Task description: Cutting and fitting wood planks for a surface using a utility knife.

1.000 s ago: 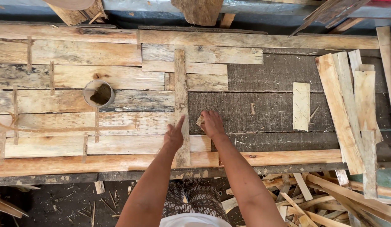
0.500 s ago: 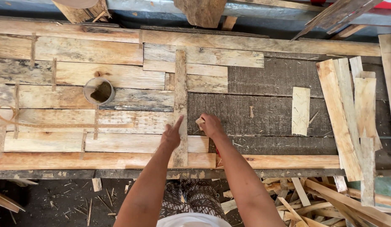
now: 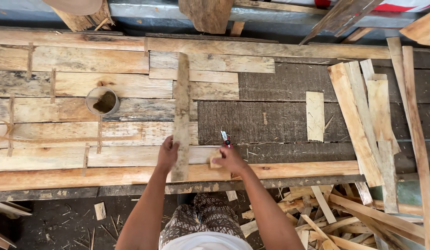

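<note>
My left hand [image 3: 168, 153] grips the left edge of a narrow upright wooden slat [image 3: 181, 106] that lies across the horizontal planks of a workbench [image 3: 62, 176]. My right hand [image 3: 230, 159] is closed around a small wooden block [image 3: 215, 162] and a small red-and-silver tool [image 3: 224, 137] that pokes out above the fingers, just right of the slat. Both forearms reach up from the bottom of the view.
A small round tin [image 3: 102, 101] with dark contents stands on the planks at the left. A short loose board [image 3: 315, 115] lies on the dark surface at the right. A pile of long slats [image 3: 367, 120] leans at the far right, scraps [image 3: 326, 217] on the floor.
Both hands have shifted down toward the bench's near edge. The left hand has gone from flat on the slat to gripping its side; the red tool now shows in the right hand.
</note>
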